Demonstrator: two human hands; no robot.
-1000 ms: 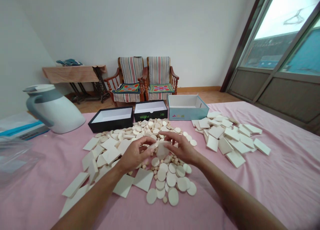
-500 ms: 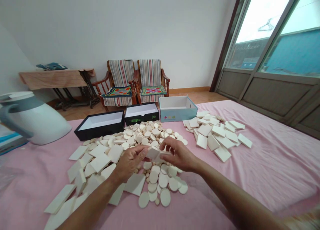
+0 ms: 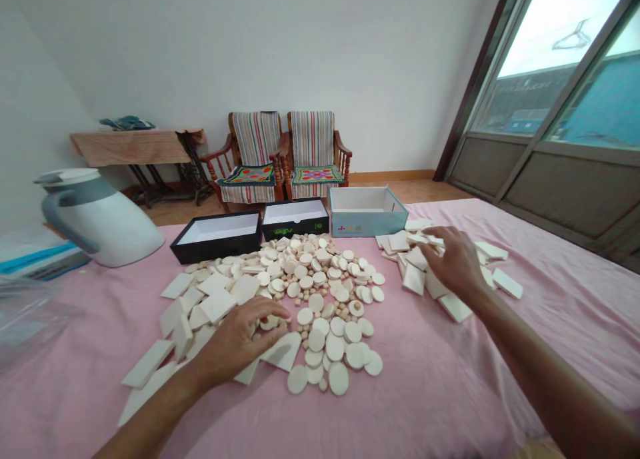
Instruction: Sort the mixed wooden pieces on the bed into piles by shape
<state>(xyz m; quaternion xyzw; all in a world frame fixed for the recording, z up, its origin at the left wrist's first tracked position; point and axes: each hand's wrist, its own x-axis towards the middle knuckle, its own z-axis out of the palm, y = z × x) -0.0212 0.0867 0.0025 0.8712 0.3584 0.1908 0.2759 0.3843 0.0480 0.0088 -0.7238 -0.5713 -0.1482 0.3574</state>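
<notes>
One broad pink cloth (image 3: 425, 386) to begin with: saw it spread beneath boxes and pieces. Counted two brown wooden armchairs (image 3: 313, 139) with striped fabric covers beyond its far edge. Noted one white-and-grey plastic jug (image 3: 123, 229) at far left.

Found one open light blue cardboard box (image 3: 367, 226) and, left of it, two open black cardboard boxes (image 3: 217, 251). Made out coloured characters (image 3: 353, 230) on the blue front and green lettering (image 3: 286, 232) on the middle box, both too small to read surely.

Saw the left hand (image 3: 245, 336) low over near pieces, thumb and fingers curved with a narrow gap; could not tell of anything pinched there. Saw the right hand (image 3: 456, 262) over the right-hand heap, fingers bent; could not tell its grip.

Found flat square cream tiles (image 3: 219, 306) in two heaps, left and right, about a dozen or more in each, overlapping. Counted dozens of round cream discs (image 3: 339, 378) heaped centrally and nearer. Spotted many tiny pale wooden beads (image 3: 323, 384) among them, beyond counting.
</notes>
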